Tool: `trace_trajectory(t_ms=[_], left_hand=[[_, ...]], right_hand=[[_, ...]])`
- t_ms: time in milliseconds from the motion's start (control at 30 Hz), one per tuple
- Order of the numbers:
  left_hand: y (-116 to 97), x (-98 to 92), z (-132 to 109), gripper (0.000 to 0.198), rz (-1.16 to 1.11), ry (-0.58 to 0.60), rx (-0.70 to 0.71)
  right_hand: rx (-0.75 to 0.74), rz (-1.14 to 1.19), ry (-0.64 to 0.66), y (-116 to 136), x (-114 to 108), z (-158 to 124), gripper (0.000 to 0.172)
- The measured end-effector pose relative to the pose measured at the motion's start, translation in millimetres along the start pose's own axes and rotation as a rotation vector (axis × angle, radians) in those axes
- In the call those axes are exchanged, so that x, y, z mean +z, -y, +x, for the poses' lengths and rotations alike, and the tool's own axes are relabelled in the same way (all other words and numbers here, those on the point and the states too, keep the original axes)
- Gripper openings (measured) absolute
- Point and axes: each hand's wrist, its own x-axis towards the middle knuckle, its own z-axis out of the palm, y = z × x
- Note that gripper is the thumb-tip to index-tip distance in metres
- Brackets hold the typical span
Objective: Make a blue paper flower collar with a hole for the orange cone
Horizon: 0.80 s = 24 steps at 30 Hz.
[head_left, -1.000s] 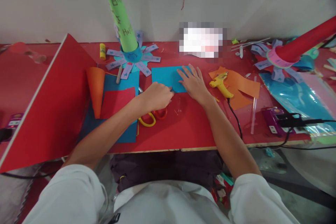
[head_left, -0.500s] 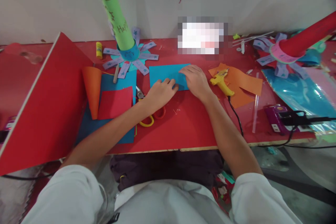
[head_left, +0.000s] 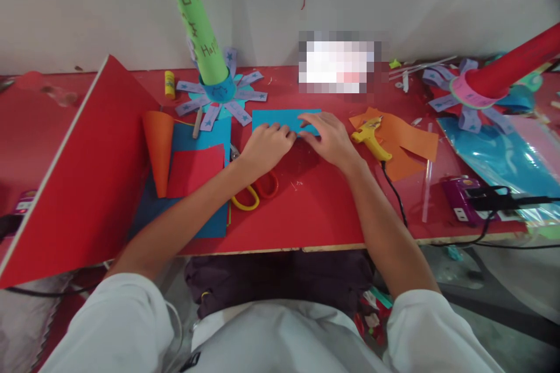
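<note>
Both forearms angle inward over the red surface (head_left: 315, 215), bringing the hands close together at the blue paper (head_left: 275, 118), which lies flat just beneath and beyond them. The left hand (head_left: 269, 147) is palm down with knuckles raised and fingers curled at the paper's near edge, whether pinching it I cannot tell; the right hand (head_left: 330, 139) arches over its right end, thumb and forefinger parted, unclenched.
</note>
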Motion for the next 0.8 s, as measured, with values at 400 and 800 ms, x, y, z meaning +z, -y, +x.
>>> trace_trajectory(t_ms=[400,800], left_hand=[[17,0.7,2,0.027,0.095,-0.427,0.054],[38,-7.0,1,0.028,0.041,-0.476,-0.047]], right_hand=[[-0.172,-0.136,-0.296,11,5,0,0.043],[-0.092,-0.070,-0.409,-9,-2,-3,0.031]])
